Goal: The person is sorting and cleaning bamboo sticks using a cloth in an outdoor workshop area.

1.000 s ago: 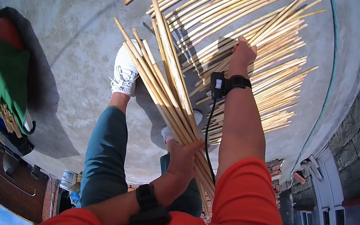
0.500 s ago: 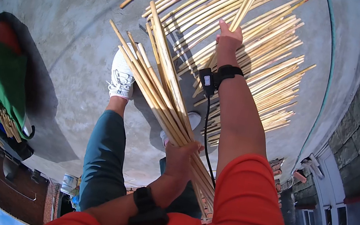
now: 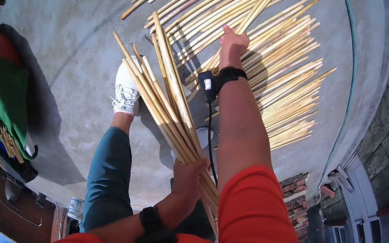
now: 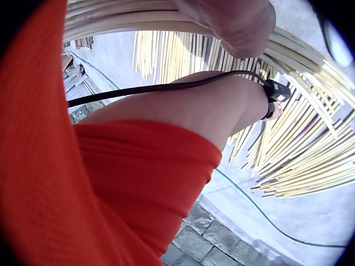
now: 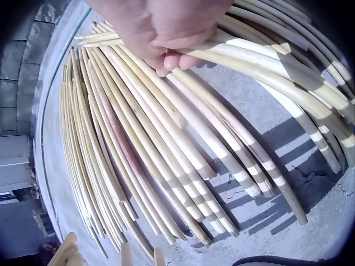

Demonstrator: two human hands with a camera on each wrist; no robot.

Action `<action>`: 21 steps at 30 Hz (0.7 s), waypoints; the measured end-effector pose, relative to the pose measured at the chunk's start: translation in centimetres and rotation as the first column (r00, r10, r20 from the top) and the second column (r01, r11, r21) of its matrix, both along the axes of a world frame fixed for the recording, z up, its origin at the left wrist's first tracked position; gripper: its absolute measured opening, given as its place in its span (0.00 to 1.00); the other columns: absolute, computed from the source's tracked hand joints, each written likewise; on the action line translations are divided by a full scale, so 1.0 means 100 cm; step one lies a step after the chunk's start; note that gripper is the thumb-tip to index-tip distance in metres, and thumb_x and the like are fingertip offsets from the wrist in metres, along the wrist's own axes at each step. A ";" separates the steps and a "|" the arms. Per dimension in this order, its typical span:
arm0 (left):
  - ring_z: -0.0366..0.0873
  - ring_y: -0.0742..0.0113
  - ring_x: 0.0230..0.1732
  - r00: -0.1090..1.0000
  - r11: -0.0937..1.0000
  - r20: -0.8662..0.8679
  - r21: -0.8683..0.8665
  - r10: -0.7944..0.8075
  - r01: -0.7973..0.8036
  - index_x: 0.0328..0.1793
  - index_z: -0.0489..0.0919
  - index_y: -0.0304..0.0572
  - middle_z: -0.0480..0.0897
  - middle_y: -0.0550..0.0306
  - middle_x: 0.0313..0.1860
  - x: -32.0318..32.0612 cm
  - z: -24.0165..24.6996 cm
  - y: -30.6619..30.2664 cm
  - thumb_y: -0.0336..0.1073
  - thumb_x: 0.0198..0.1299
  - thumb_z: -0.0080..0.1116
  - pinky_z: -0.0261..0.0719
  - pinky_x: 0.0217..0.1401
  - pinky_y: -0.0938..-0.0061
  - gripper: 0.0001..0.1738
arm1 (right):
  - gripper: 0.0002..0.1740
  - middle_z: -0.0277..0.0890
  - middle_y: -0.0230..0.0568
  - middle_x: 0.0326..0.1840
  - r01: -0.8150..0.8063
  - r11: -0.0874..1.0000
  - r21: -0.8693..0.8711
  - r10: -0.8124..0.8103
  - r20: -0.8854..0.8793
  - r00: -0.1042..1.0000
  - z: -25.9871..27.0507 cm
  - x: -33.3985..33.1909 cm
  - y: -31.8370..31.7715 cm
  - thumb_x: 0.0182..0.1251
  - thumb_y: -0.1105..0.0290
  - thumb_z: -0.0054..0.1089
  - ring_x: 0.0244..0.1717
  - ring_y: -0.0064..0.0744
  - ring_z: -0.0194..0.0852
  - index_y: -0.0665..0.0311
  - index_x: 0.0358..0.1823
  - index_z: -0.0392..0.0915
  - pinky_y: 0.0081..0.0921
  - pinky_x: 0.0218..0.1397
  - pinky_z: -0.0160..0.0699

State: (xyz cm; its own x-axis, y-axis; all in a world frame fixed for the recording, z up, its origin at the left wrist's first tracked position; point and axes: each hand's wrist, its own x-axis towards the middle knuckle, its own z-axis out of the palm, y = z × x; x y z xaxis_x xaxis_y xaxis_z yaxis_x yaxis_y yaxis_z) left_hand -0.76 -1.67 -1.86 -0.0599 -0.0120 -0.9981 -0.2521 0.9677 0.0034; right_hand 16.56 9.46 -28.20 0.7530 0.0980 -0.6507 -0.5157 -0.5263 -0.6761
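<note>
Bundle (image 3: 184,135) gripped by your left hand (image 3: 188,176) at six o'clock could splay if that hold loosens; your right hand (image 3: 235,42) pinches sticks (image 3: 262,4) at one.

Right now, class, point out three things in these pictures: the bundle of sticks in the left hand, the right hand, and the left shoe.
Bundle of sticks (image 3: 186,140): head view, its gathered part.
Right hand (image 3: 235,43): head view, its back.
Left shoe (image 3: 127,88): head view, its top.
</note>
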 end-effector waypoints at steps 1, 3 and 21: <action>0.73 0.66 0.23 1.000 1.000 -0.003 -0.003 -0.001 0.001 0.36 0.69 0.34 0.74 0.55 0.23 0.000 0.001 0.000 0.23 0.41 0.56 0.71 0.27 0.74 0.14 | 0.14 0.70 0.38 0.25 -0.021 0.999 -0.027 0.021 -0.006 1.000 0.004 0.001 0.002 0.49 0.76 0.65 0.20 0.26 0.69 0.70 0.32 0.67 0.20 0.20 0.70; 0.73 0.66 0.23 1.000 1.000 0.007 0.010 -0.001 0.001 0.37 0.68 0.34 0.74 0.55 0.23 0.001 0.003 0.000 0.23 0.41 0.56 0.71 0.28 0.74 0.14 | 0.14 0.69 0.38 0.24 -0.055 0.998 -0.043 0.053 -0.033 0.998 0.007 0.005 0.005 0.48 0.74 0.64 0.18 0.24 0.67 0.71 0.32 0.68 0.20 0.17 0.68; 0.76 0.64 0.27 0.999 0.999 0.032 -0.036 0.018 -0.017 0.35 0.70 0.32 0.73 0.55 0.25 -0.003 -0.005 -0.006 0.24 0.40 0.57 0.77 0.32 0.72 0.13 | 0.30 0.68 0.39 0.21 -0.046 0.991 -0.125 0.071 0.202 0.977 0.000 0.120 -0.056 0.52 0.74 0.62 0.13 0.23 0.62 0.75 0.56 0.60 0.19 0.12 0.59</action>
State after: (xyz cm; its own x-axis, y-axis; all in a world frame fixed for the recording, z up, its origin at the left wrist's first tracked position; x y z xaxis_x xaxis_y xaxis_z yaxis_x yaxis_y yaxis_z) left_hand -1.07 -2.29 -2.40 -0.0273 -0.0484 -0.9985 -0.2684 0.9625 -0.0393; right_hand 28.52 3.90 -28.18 0.8672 0.0776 -0.4919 -0.3377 -0.6344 -0.6953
